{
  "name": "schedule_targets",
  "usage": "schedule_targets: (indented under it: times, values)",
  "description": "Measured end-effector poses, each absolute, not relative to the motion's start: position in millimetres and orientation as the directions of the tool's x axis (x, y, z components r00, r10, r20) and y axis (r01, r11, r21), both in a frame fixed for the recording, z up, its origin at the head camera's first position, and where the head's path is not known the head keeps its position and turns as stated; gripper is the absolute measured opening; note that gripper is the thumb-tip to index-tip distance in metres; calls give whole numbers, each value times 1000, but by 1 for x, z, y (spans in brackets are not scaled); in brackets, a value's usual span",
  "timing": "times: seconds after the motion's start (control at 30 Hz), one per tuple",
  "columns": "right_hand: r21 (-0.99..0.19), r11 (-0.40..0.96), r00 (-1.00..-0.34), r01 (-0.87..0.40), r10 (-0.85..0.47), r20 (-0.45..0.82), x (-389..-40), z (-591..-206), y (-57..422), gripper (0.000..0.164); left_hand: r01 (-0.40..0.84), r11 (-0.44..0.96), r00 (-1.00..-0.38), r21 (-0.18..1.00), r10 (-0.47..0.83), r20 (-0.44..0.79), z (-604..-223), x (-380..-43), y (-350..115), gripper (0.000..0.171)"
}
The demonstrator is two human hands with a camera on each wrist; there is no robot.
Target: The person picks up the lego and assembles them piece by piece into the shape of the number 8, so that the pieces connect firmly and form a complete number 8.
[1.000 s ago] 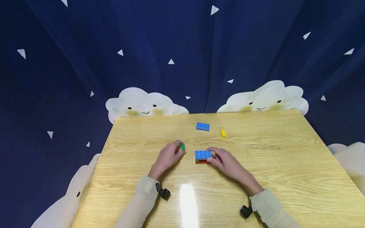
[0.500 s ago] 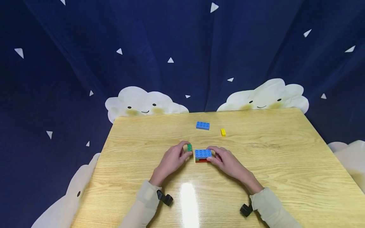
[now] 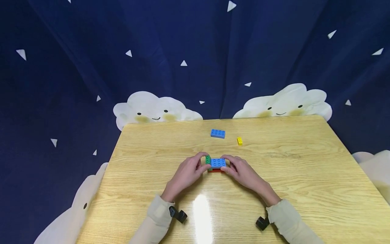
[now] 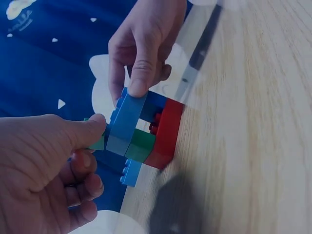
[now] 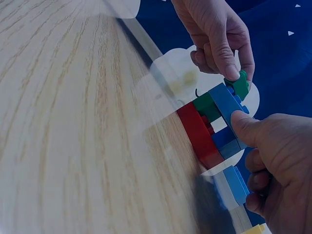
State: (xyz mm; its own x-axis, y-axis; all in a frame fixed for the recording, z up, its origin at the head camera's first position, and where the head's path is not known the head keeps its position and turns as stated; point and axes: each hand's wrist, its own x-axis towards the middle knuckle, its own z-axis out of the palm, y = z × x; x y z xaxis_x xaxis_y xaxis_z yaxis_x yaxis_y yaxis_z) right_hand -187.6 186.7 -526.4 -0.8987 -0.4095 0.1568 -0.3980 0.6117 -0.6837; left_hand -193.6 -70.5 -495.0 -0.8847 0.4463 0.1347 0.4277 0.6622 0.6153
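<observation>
My left hand (image 3: 189, 171) pinches a small green brick (image 3: 208, 159) between thumb and fingers, right over the left end of a small block stack. A blue eight-stud brick (image 3: 218, 163) tops that stack. Under it, the left wrist view shows a second green brick (image 4: 140, 145) at one end and a darker blue brick (image 4: 155, 105) at the other, with a gap between. The base is a long red brick (image 4: 167, 134) on the tabletop. My right hand (image 3: 243, 171) grips the top blue brick at its right end, thumb in front, fingers behind.
Farther back on the wooden table (image 3: 289, 176) lie another blue brick (image 3: 217, 134) and a small yellow brick (image 3: 239, 141). Behind the table's far edge hangs a dark blue curtain (image 3: 164, 67) with cloud and triangle shapes.
My left hand has moved right with the small green brick, from beside the stack to over its left end. My right hand keeps its grip on the stack.
</observation>
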Motion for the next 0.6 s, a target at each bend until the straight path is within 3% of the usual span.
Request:
schedule_targets:
  times: [0.6]
  values:
    - [-690, 607, -899, -395, -410, 155, -189, -528, 187, 37, 471, 674, -867, 569, 475, 155, -495, -195, -65, 40]
